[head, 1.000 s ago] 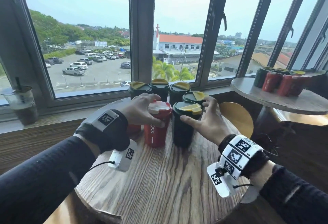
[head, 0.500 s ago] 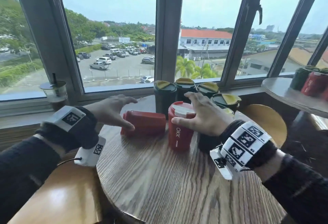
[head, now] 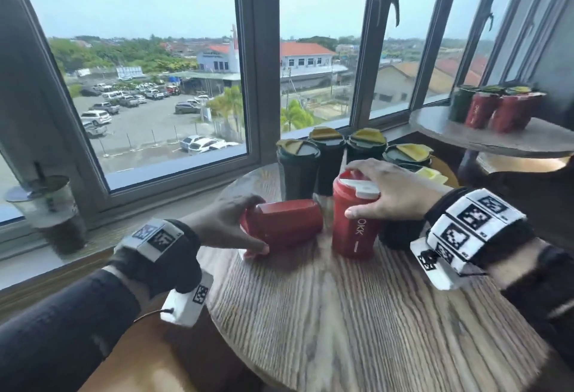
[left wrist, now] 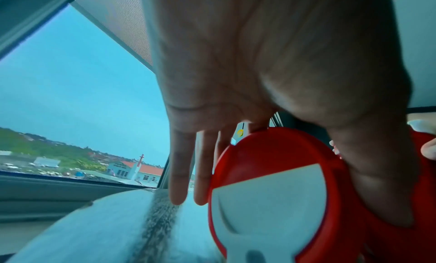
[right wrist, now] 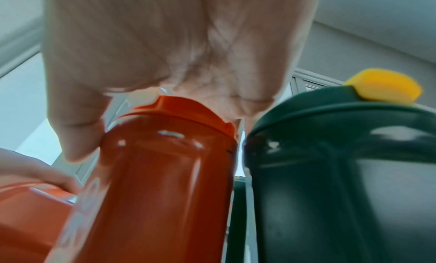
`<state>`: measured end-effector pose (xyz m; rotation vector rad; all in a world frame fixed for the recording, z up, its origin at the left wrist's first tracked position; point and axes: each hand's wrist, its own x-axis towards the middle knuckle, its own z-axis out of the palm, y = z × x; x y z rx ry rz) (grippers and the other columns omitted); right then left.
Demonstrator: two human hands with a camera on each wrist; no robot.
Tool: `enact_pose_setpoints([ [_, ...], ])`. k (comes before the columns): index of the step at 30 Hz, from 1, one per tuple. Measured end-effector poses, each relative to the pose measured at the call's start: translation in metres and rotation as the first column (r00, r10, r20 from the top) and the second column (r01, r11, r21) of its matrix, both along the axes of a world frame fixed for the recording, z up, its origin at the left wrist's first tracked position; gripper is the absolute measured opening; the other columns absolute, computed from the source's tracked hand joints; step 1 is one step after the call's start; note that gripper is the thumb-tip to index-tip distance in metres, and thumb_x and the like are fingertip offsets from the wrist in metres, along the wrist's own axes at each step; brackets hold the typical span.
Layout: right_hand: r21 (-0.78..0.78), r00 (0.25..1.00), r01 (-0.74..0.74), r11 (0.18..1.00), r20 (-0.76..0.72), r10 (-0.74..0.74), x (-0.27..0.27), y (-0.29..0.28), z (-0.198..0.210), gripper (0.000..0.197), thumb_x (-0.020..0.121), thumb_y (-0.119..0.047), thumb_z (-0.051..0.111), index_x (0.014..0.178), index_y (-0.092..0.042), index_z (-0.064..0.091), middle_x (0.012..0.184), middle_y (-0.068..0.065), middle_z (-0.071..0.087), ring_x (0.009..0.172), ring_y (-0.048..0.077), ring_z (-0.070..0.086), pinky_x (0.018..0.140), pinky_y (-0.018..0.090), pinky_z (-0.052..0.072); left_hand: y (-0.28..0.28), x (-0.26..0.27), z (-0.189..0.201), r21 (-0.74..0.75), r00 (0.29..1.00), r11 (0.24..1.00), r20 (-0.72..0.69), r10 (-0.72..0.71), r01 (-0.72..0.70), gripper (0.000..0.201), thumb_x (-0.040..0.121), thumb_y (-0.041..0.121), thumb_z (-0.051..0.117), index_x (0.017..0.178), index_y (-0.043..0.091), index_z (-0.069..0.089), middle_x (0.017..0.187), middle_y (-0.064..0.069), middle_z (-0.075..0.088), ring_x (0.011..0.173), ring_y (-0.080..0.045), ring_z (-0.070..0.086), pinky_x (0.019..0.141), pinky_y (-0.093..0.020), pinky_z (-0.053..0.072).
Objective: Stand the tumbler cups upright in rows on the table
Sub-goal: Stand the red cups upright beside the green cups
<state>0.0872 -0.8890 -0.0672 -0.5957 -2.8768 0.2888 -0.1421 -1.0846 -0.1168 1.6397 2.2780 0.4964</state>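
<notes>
On the round wooden table (head: 341, 314) a red tumbler (head: 289, 221) lies on its side, its lid end toward the left. My left hand (head: 231, 225) grips that lid end, thumb in front and fingers over the top; the left wrist view shows its red lid with a white flap (left wrist: 271, 201) under the left hand (left wrist: 259, 80). A second red tumbler (head: 354, 230) stands upright beside it. My right hand (head: 385, 196) holds it round the lid, as with the right hand (right wrist: 165, 43) over the upright red tumbler (right wrist: 165, 183). Several dark green tumblers with yellow lids (head: 327, 158) stand upright behind.
One dark green tumbler (right wrist: 330, 173) stands right against the upright red one, under my right wrist. A second round table (head: 484, 140) at the right carries more tumblers (head: 497, 109). An iced drink cup (head: 52, 211) sits on the window sill. A wooden seat (head: 139, 360) is at the lower left.
My left hand left the upright red tumbler, moved left and closed on the lying one. My right hand shifted from a dark green tumbler onto the upright red one's lid.
</notes>
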Motion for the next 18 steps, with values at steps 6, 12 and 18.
enact_pose_setpoints([
  [6, -0.045, 0.999, 0.048, 0.998, 0.017, -0.048, 0.000, -0.004, 0.005, 0.081, 0.067, -0.054, 0.071, 0.135, -0.026, 0.036, 0.127, -0.004, 0.049, 0.105, 0.007, 0.043, 0.089, 0.024, 0.031, 0.004, -0.005, 0.000, 0.076, 0.997, 0.996, 0.062, -0.049, 0.044, 0.085, 0.050, 0.051, 0.082, 0.123, 0.026, 0.046, 0.109, 0.005, 0.057, 0.096, -0.011, 0.053, 0.070, -0.015, 0.038],
  [12, -0.016, 0.998, 0.063, 0.998, 0.011, -0.063, -0.003, -0.002, 0.003, 0.082, 0.065, -0.058, 0.070, 0.133, -0.028, 0.038, 0.126, -0.005, 0.050, 0.102, 0.005, 0.041, 0.087, 0.025, 0.031, 0.003, -0.010, 0.009, 0.299, 0.970, 0.954, 0.236, -0.064, -0.010, 0.087, 0.042, 0.047, 0.085, 0.119, 0.030, 0.048, 0.101, 0.012, 0.060, 0.089, -0.002, 0.059, 0.061, -0.017, 0.050],
  [18, -0.006, 0.998, 0.058, 0.998, -0.003, -0.058, -0.004, 0.001, 0.001, 0.080, 0.064, -0.060, 0.068, 0.132, -0.029, 0.038, 0.125, -0.006, 0.050, 0.101, 0.004, 0.041, 0.085, 0.024, 0.031, 0.010, -0.009, 0.031, 0.387, 0.974, 0.922, 0.214, -0.071, -0.018, 0.088, 0.040, 0.059, 0.074, 0.120, 0.032, 0.050, 0.111, 0.009, 0.060, 0.101, -0.008, 0.056, 0.081, -0.028, 0.048],
])
